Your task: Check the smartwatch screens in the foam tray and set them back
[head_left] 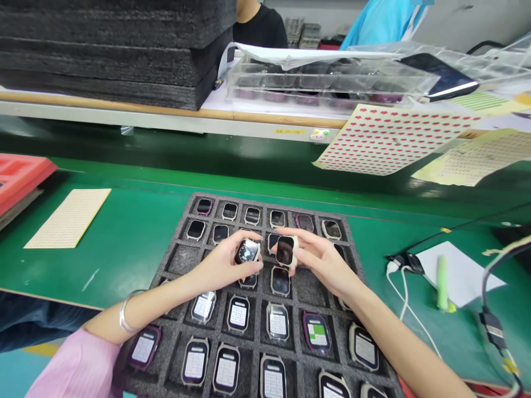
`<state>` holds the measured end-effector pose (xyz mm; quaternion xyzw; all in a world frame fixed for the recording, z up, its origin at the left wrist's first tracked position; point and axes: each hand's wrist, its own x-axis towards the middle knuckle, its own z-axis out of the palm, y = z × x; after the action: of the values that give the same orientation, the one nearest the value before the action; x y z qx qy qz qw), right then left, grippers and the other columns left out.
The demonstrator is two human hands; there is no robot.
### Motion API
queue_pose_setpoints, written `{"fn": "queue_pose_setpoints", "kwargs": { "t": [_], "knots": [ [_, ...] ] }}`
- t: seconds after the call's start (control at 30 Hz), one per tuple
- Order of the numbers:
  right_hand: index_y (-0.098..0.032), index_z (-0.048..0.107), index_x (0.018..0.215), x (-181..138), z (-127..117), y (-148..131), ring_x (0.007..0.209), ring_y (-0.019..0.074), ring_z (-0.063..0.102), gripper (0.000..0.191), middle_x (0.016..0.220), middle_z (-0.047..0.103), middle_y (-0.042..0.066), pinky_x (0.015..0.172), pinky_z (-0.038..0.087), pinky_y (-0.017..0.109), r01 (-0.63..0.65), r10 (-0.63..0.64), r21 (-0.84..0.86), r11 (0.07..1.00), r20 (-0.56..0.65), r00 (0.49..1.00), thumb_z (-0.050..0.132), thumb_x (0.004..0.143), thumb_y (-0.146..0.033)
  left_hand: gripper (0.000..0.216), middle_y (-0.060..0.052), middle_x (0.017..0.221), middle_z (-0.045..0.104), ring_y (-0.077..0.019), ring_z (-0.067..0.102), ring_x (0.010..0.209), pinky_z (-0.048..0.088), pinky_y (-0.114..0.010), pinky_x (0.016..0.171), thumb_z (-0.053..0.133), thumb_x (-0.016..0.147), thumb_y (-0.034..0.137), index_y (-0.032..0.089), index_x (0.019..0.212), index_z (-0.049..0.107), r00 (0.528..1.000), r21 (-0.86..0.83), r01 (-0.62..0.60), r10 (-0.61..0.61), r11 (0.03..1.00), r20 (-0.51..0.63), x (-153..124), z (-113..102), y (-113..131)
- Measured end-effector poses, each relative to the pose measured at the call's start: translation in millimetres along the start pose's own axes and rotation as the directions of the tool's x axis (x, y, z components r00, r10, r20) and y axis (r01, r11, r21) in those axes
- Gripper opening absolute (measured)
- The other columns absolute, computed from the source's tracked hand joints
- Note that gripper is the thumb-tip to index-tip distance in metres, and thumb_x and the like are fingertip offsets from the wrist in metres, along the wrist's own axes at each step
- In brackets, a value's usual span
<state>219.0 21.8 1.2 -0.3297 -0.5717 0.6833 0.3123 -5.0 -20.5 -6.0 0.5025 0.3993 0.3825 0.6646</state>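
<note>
My left hand [226, 264] is closed around a small smartwatch body [248, 251] whose screen is lit. My right hand [317, 255] pinches a second watch body [285, 250] with a dark screen and pale casing. Both hands hover close together over the middle of a dark grey foam tray [182, 260]. The tray's pockets hold several watch bodies: those in the near rows show lit white screens [238, 314], one shows green [317, 333], and those in the far rows are dark [229, 210].
A green mat [136, 221] covers the bench. A yellowish sticker sheet [68, 216] lies at left beside a red tray [19, 174]. White cables [404, 293], paper and a green pen [443, 279] lie at right. Stacked black foam, clear trays and dotted label sheets [385, 138] sit behind.
</note>
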Motion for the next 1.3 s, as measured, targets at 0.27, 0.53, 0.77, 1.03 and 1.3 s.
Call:
{"fn": "queue_pose_setpoints", "kwargs": {
  "t": [0.27,0.53,0.77,1.03,1.3],
  "knots": [
    [-0.023,0.063,0.118,-1,5,11,0.097,0.0242,0.068,0.037,0.107,0.071,0.009,0.094,0.047,0.042,-0.066,0.056,0.165,0.984,0.063,0.996,0.07,0.083,-0.031,0.032,0.004,0.074,0.051,-0.0058,0.041,0.048,0.035,-0.02,0.046,0.062,0.078,0.019,0.018,0.109,0.05,0.999,0.182,0.012,-0.007,0.983,-0.032,-1,-2,-7],
    [-0.022,0.062,0.121,-5,7,10,0.097,0.0245,0.067,0.039,0.105,0.072,0.008,0.097,0.045,0.042,-0.093,0.093,0.008,0.996,0.023,0.995,0.068,0.084,-0.031,0.028,0.003,0.079,0.05,-0.0088,0.045,0.06,0.038,-0.022,0.058,0.054,0.079,0.012,0.018,0.106,0.05,1.0,0.293,-0.028,0.027,0.956,0.005,-5,-4,-3],
    [-0.022,0.061,0.123,-7,9,6,0.095,0.0225,0.067,0.037,0.104,0.072,0.007,0.094,0.047,0.039,-0.072,0.073,-0.03,0.997,0.025,0.997,0.063,0.088,-0.033,0.028,0.004,0.079,0.048,-0.0096,0.045,0.061,0.038,-0.023,0.061,0.053,0.08,0.014,0.019,0.107,0.049,0.999,0.302,-0.053,0.053,0.952,0.01,-7,-6,-5],
    [-0.022,0.06,0.124,-9,10,4,0.097,0.0224,0.067,0.037,0.107,0.071,0.007,0.095,0.047,0.04,-0.063,0.064,-0.032,0.997,0.029,0.998,0.062,0.088,-0.031,0.028,0.005,0.071,0.045,-0.0087,0.043,0.056,0.035,-0.021,0.054,0.054,0.08,0.016,0.019,0.108,0.048,0.997,0.299,-0.04,0.058,0.953,-0.054,-7,-8,1],
    [-0.021,0.059,0.125,-11,11,3,0.098,0.0241,0.067,0.04,0.105,0.071,0.008,0.096,0.047,0.042,-0.087,0.088,-0.062,0.994,0.014,0.996,0.063,0.087,-0.034,0.029,0.008,0.065,0.043,-0.0057,0.037,0.044,0.031,-0.019,0.045,0.053,0.083,0.018,0.021,0.111,0.047,1.0,0.297,0.011,-0.004,0.955,-0.024,-10,-9,3]
  ]
}}
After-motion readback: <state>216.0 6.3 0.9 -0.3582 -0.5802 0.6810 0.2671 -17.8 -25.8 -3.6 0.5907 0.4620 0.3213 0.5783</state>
